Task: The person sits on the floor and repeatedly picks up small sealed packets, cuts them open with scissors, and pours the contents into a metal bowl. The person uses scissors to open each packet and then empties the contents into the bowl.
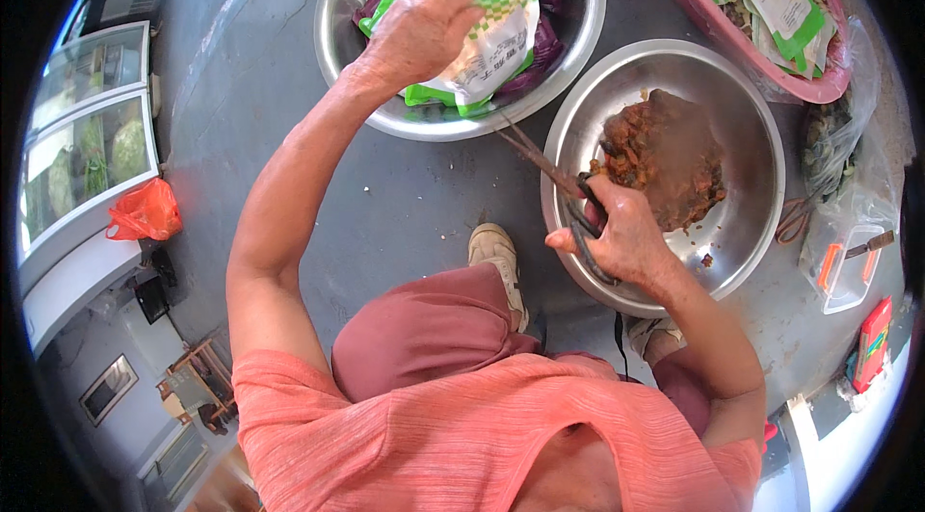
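My left hand [423, 39] pinches the upper edge of a printed plastic food pouch [498, 53] with green-and-white checks. The pouch is over a steel basin [334, 53] that holds several more pouches, some purple. In my right hand [625, 226] is a pair of dark-handled scissors [542, 158], their rusty blades pointing up and left toward that basin's rim. Below the right hand stands a second steel basin [751, 151]. A heap of brown, chunky cooked food [665, 151] lies in it, partly blurred. The scissors' handles overlap this basin's left rim.
A pink plastic tub [831, 82] at the upper right holds opened pouches. Along the right side lie a clear plastic bag [860, 136], a second pair of scissors [791, 221] and a clear plastic box [856, 284]. A red plastic bag [148, 210] is by the glass-fronted cabinet [87, 158].
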The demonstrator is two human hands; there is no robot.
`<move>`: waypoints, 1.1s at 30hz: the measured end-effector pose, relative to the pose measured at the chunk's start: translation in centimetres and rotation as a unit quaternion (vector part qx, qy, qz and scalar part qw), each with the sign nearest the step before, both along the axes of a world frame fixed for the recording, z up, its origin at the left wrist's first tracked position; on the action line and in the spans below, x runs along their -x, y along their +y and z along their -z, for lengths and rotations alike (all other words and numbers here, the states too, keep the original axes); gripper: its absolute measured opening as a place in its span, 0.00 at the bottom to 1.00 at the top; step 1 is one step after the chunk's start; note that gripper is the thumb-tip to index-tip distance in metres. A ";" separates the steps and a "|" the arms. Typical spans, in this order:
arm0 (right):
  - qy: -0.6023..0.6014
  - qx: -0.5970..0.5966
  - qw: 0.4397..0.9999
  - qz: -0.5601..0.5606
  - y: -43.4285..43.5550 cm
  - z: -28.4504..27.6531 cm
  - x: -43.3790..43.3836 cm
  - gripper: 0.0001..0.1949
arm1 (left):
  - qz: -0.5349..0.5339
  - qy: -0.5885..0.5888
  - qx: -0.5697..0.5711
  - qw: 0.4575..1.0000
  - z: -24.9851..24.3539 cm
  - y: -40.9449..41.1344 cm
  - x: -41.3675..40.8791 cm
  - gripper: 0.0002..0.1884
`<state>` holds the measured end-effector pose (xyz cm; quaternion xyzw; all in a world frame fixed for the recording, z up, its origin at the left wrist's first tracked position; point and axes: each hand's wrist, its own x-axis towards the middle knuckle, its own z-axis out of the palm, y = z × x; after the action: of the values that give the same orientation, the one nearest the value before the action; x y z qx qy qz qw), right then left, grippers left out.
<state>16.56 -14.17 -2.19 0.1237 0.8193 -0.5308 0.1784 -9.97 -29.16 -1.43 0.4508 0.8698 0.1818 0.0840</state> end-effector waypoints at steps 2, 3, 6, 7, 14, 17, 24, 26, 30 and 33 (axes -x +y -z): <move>-0.008 0.024 1.000 0.006 -0.2 0.1 -0.3 0.30 | -0.062 -0.051 -0.082 0.993 -0.8 0.5 -0.5 0.10; -0.011 0.040 0.999 0.007 -0.5 0.2 -0.5 0.30 | -0.107 -0.083 -0.134 0.982 -1.1 0.4 -0.7 0.10; 0.002 0.088 0.996 -0.017 -1.3 0.8 -1.0 0.30 | -0.268 -0.311 -0.280 0.868 -2.9 -0.2 -3.1 0.09; -0.005 0.118 0.993 -0.023 -1.6 1.1 -1.2 0.30 | -0.278 -0.357 -0.296 0.841 -2.5 -0.7 -4.2 0.09; -0.121 0.349 0.928 -0.033 -2.5 4.2 -3.8 0.34 | -0.376 -0.530 -0.302 0.697 3.1 -5.8 -11.4 0.10; -0.154 0.354 0.920 -0.063 -1.6 3.8 -4.0 0.36 | -0.405 -0.548 -0.312 0.662 3.9 -7.2 -14.0 0.09; -0.188 0.266 0.934 -0.148 0.6 2.4 -2.1 0.36 | -0.431 -0.671 -0.325 0.508 4.5 -8.5 -16.5 0.13; -0.216 0.225 0.935 -0.169 1.1 1.0 -0.8 0.33 | -0.423 -0.701 -0.304 0.486 4.8 -8.8 -16.4 0.11; -0.249 0.178 0.934 -0.186 2.6 -1.2 0.6 0.34 | -0.387 -0.714 -0.314 0.491 4.9 -8.5 -16.6 0.11; -0.268 0.150 0.929 -0.208 2.9 -2.3 1.7 0.36 | -0.377 -0.704 -0.321 0.509 5.5 -8.8 -17.1 0.12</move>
<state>14.88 -11.31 0.15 0.0600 0.6592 -0.5455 0.5141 7.10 -37.98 -6.96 -0.2002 0.4951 0.7209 0.4418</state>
